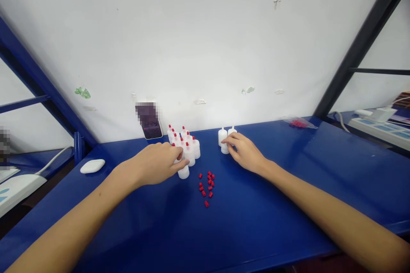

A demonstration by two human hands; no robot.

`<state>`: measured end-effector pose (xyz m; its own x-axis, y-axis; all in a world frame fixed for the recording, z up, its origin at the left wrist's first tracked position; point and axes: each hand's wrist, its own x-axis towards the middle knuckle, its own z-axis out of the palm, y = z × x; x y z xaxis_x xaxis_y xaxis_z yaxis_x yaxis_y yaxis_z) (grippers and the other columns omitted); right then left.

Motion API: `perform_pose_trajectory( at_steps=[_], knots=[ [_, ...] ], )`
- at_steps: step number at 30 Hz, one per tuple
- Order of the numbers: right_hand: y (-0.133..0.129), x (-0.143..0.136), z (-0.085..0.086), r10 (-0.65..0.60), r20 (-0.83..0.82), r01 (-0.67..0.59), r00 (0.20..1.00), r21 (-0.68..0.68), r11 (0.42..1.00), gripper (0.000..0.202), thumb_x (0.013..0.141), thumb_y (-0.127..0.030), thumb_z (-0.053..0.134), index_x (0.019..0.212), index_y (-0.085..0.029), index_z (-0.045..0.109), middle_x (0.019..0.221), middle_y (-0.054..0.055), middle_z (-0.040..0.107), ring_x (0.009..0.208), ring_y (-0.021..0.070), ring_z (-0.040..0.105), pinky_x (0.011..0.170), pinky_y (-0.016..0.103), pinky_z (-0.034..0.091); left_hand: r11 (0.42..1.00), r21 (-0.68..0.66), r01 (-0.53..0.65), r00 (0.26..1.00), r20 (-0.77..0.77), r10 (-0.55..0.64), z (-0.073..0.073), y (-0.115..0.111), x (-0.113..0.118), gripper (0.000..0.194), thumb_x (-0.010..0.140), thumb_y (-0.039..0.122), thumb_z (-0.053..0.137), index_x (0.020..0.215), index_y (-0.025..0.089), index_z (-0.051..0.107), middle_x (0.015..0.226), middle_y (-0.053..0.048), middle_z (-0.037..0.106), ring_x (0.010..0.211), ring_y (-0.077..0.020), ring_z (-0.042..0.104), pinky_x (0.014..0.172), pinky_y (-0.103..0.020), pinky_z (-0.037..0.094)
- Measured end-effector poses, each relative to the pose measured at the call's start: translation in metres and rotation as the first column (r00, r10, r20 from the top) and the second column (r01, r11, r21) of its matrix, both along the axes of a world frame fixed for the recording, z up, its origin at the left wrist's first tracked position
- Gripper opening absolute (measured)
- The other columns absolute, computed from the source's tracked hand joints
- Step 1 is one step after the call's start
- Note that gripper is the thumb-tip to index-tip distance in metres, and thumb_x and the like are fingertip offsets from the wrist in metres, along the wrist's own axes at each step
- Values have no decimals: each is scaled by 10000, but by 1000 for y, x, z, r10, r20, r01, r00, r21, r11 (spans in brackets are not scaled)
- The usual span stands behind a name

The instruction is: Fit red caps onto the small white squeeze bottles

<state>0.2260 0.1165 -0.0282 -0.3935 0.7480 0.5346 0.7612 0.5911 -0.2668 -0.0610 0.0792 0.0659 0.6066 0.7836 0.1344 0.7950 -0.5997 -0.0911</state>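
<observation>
My left hand (pixel 160 161) is closed around the top of a small white squeeze bottle (pixel 183 173) standing on the blue table; its tip is hidden by the fingers. Close behind stand several like bottles with red caps (pixel 196 148), grouped upright. My right hand (pixel 244 149) has its fingers on another white squeeze bottle (pixel 224 149), whose top they cover. Two uncapped white bottles with bare nozzles, one of them at the left (pixel 222 137), stand just behind it. Loose red caps (pixel 210 182) lie scattered on the table between my hands.
A phone (pixel 151 128) leans on the white wall at the back. The white rounded case (pixel 92 166) lies at the left of the blue table (pixel 153 230). Near the back right edge is a clear bag of red caps (pixel 299 123). Metal posts frame both sides.
</observation>
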Motion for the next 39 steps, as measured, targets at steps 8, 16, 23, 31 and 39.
perform_pose_trajectory(
  at_steps=[8, 16, 23, 31, 39],
  knots=[
    [1, 0, 4, -33, -11, 33, 999, 40, 999, 268, 943, -138, 441, 1105, -185, 649, 1003, 82, 631, 932, 222, 598, 822, 365, 497, 981, -188, -56, 977, -211, 16, 6, 5, 7, 384, 931, 415, 442, 692, 182, 631, 652, -63, 643, 520, -197, 574, 534, -286, 351],
    [-2, -1, 6, -51, -48, 55, 998, 95, 994, 275, 947, -197, 461, 1165, -211, 627, 1096, 98, 603, 985, 247, 594, 826, 378, 502, 983, -176, -44, 991, -135, 20, 6, -9, 19, 357, 940, 325, 366, 654, 185, 527, 612, -31, 573, 528, -170, 509, 534, -285, 276],
    [-22, -5, 12, 263, -276, -224, 924, 164, 961, 267, 961, -226, 450, 1194, -212, 580, 981, 66, 603, 810, 185, 594, 755, 337, 503, 928, -289, 236, 819, 573, -30, -14, -12, 45, 375, 991, 384, 350, 674, 185, 370, 593, 50, 365, 555, -106, 342, 554, -261, 267],
    [-61, -36, 15, 566, -279, -484, 776, 311, 818, 372, 841, -129, 563, 1198, -218, 505, 870, 33, 621, 731, 169, 583, 655, 299, 485, 691, -463, 556, 449, 866, 219, -56, -19, 59, 361, 932, 425, 499, 691, 163, 439, 625, 54, 342, 589, -90, 302, 546, -242, 245],
    [-70, -40, 13, 500, -395, -510, 771, 89, 856, 174, 832, -72, 557, 896, -219, 490, 780, -12, 504, 664, 125, 480, 619, 267, 410, 542, -586, 603, 456, 810, 368, -63, -18, 63, 264, 917, 306, 446, 693, 166, 442, 596, 61, 333, 527, -75, 263, 493, -229, 217]
  ],
)
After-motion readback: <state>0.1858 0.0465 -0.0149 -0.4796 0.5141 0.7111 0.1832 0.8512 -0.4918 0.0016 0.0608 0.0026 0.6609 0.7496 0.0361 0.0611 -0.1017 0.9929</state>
